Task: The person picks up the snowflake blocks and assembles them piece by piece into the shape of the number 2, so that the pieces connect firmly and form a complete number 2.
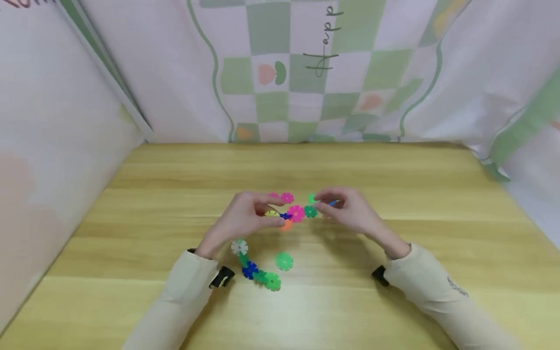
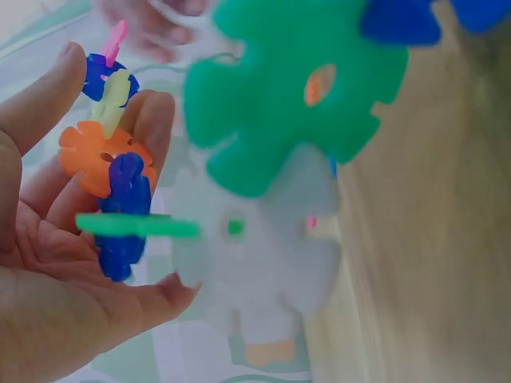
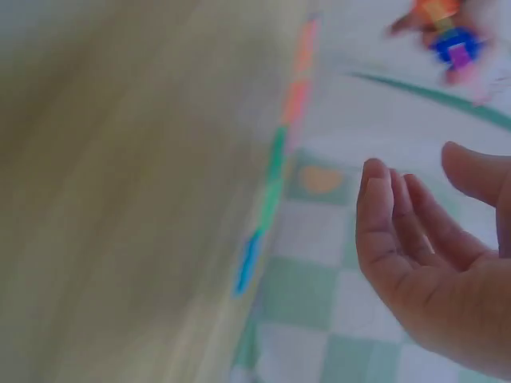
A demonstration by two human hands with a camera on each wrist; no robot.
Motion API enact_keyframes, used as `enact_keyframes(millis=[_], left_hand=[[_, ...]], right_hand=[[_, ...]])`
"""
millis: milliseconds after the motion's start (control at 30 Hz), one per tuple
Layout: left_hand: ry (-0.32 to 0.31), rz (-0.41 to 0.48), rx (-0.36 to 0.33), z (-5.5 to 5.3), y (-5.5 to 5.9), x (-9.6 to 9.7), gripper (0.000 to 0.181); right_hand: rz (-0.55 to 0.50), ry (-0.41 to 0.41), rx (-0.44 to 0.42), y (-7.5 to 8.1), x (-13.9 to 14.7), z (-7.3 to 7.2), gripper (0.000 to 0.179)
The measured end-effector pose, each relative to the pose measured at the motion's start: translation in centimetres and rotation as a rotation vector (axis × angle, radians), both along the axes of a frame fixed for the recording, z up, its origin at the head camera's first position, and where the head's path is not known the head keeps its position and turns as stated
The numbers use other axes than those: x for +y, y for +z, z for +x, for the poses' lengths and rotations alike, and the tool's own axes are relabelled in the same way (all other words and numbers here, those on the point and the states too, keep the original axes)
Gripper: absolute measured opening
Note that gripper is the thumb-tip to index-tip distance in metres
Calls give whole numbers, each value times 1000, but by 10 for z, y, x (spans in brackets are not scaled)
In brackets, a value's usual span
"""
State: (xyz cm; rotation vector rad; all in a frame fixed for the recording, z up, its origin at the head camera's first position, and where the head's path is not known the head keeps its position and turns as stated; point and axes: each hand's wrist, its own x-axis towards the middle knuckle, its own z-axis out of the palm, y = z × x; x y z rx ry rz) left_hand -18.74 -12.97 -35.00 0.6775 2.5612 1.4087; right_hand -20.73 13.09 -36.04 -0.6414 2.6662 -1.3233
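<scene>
My left hand (image 1: 249, 214) holds a chain of slotted flower-shaped plastic discs (image 2: 104, 155). Pink, blue, yellow and orange discs sit by its fingers. A white disc (image 2: 255, 263) and a large green disc (image 2: 295, 88), both blurred, show close to the left wrist camera. From below the hand in the head view, the chain runs on to a bright green end disc (image 1: 272, 281). My right hand (image 1: 350, 210) hovers with bent, parted fingers and nothing between them, as the right wrist view shows (image 3: 431, 255). Nearest it are a blue disc (image 1: 332, 203) and a teal disc (image 1: 310, 211).
Loose discs lie on the wooden table (image 1: 393, 301): a pink disc (image 1: 287, 198) beyond the hands, a light green disc (image 1: 311, 198) near the right fingers, and a green disc (image 1: 284, 261) beside the chain. A patterned curtain (image 1: 310, 73) stands behind the table.
</scene>
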Motion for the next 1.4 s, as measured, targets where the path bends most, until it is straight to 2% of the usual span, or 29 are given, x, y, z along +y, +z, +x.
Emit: enact_keyframes(millis=[100, 200, 367, 533, 833, 1167, 1267, 1400], left_hand=[[-6, 27, -12, -1, 0, 3, 36], [6, 3, -2, -2, 2, 3, 35], [-1, -15, 11, -1, 3, 1, 35], [-2, -35, 15, 0, 5, -2, 37], [-10, -21, 26, -2, 8, -4, 38], [-10, -5, 46, -5, 7, -8, 38], [-3, -7, 42, -6, 5, -9, 37], [-8, 3, 35, -5, 4, -11, 37]], right_hand=[[64, -17, -33, -7, 17, -12, 21], [105, -32, -85, -7, 25, -23, 23], [164, -53, -85, -5, 28, -40, 22], [203, -52, -125, -6, 29, -49, 25], [318, 37, -165, -6, 38, -54, 34], [380, 59, -162, -5, 37, -57, 29], [366, 63, -135, -5, 35, -55, 24], [325, 74, -49, -1, 29, -49, 14]])
